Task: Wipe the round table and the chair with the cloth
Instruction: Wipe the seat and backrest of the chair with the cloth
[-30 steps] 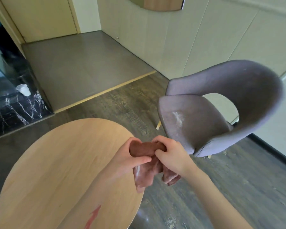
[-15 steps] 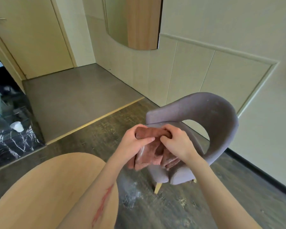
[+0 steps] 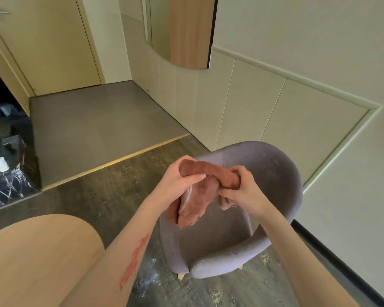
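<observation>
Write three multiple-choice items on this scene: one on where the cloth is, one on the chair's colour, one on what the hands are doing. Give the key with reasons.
1. Where is the cloth?
A. Flat on the table
B. In the air over the chair
C. On the floor

2. What colour is the chair?
A. Grey-purple
B. Bright green
C. White

3. What are the hands doing?
A. Both hang idle
B. Only the left holds the cloth
C. Both grip the cloth

Key:
1 B: the cloth hangs bunched above the seat, off the table.
2 A: the chair's fabric is a dull grey-purple.
3 C: the left hand and right hand each curl round an end of the cloth.
</observation>
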